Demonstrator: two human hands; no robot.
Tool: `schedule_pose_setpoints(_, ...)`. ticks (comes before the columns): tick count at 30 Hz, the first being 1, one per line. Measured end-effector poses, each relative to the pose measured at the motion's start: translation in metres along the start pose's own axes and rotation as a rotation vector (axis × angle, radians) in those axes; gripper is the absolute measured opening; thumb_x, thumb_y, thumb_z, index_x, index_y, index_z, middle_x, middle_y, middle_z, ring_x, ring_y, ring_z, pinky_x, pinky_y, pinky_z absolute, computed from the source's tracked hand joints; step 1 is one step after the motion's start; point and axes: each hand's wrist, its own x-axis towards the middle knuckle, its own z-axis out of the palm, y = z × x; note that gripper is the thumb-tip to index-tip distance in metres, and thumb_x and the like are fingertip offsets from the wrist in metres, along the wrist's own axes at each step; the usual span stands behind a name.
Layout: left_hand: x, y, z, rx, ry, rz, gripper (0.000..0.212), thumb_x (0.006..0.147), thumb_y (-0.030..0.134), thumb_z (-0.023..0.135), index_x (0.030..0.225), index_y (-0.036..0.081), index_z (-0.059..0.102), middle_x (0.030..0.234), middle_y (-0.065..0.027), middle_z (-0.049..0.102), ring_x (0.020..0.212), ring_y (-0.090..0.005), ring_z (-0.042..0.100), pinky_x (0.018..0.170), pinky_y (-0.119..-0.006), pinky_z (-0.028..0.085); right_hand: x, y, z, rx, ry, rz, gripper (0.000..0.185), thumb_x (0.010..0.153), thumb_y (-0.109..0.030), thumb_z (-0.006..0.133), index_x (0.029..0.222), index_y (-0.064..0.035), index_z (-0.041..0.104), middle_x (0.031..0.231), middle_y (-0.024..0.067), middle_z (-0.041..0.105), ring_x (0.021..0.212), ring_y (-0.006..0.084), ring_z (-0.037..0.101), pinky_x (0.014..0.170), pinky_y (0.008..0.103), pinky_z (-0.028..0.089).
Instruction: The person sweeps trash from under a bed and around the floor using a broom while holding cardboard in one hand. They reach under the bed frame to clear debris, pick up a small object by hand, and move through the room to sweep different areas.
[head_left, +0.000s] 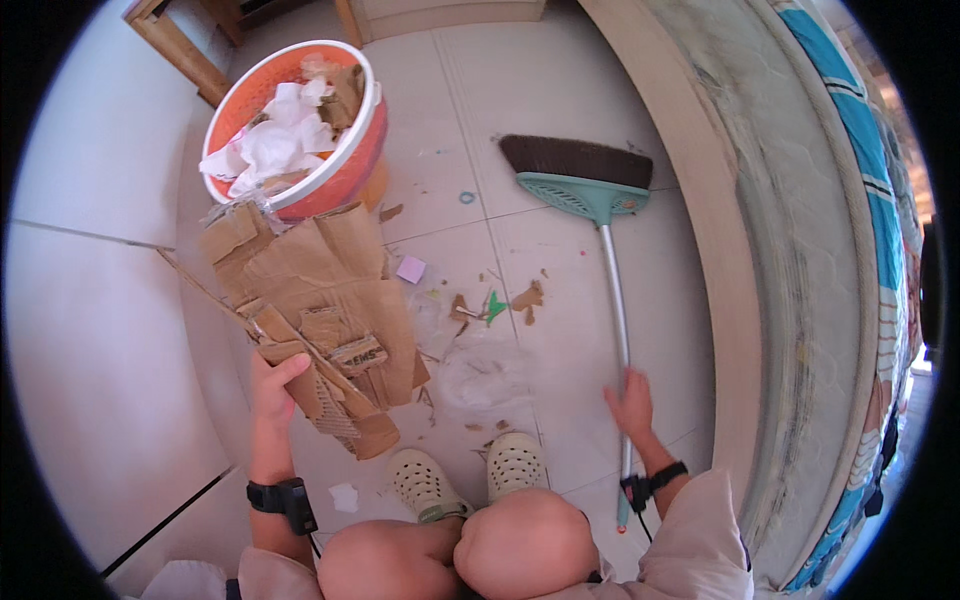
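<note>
My left hand grips a bundle of torn brown cardboard at its lower left edge, with smaller pieces lying on the larger ones. The cardboard's far end reaches near the rim of an orange and white basket, which holds crumpled white paper or plastic and cardboard. My right hand is over the metal handle of a broom, fingers apart and slightly blurred; whether it touches the handle is not clear. The broom lies on the tiled floor, its dark bristles pointing away from me.
Between the cardboard and broom, the floor bears a clear plastic bag, a pink-purple square, a green scrap, cardboard bits and a blue ring. A mattress on a bed frame lines the right; a white surface stands left.
</note>
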Motion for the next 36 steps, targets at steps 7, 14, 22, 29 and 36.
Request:
schedule_pose_setpoints(7,0.011,0.007,0.037,0.009,-0.112,-0.001,0.055,0.064,0.011,0.075,0.112,-0.002,0.052,0.102,-0.0077,0.061,0.093,-0.0188,0.058,0.084,-0.031,0.045,-0.126,0.072,0.036,-0.112,0.026,0.356,0.039,0.07,-0.021,0.066,0.102,-0.003,0.051,0.098,0.0173,0.052,0.092,0.0354,0.053,0.076,0.0425,0.046)
schedule_pose_setpoints(14,0.016,0.022,0.058,0.092,-0.215,-0.024,0.059,0.064,0.013,0.074,0.116,-0.002,0.05,0.108,-0.0078,0.059,0.098,-0.0192,0.057,0.088,-0.032,0.043,-0.153,0.109,0.045,0.478,-0.217,0.746,0.026,0.068,-0.021,0.063,0.067,0.0031,0.052,0.052,0.0085,0.05,0.049,0.0203,0.049,0.05,0.0365,0.042)
schedule_pose_setpoints(22,0.002,0.02,0.052,0.028,-0.215,0.007,0.055,0.065,0.009,0.075,0.115,-0.001,0.052,0.106,-0.0082,0.06,0.097,-0.018,0.057,0.087,-0.032,0.044,-0.081,0.07,0.051,0.522,0.048,0.617,0.024,0.074,-0.018,0.059,0.063,0.0,0.049,0.052,0.0029,0.046,0.045,0.0126,0.043,0.042,0.0306,0.036)
schedule_pose_setpoints(29,-0.008,0.03,0.044,0.023,-0.171,0.004,0.055,0.065,0.008,0.075,0.114,-0.001,0.052,0.106,-0.0079,0.06,0.097,-0.0182,0.057,0.086,-0.032,0.044,0.001,0.047,0.043,0.935,-0.031,0.572,0.019,0.08,-0.016,0.054,0.069,-0.0037,0.046,0.049,0.002,0.043,0.036,0.0128,0.042,0.033,0.0287,0.034)
schedule_pose_setpoints(36,-0.01,0.019,0.034,-0.002,-0.107,-0.008,0.058,0.064,0.009,0.076,0.115,-0.001,0.05,0.106,-0.0077,0.06,0.096,-0.0186,0.057,0.086,-0.032,0.045,-0.111,0.089,0.035,0.842,-0.208,0.889,0.018,0.08,-0.014,0.054,0.069,-0.0049,0.044,0.046,0.003,0.043,0.034,0.0138,0.042,0.031,0.0288,0.035)
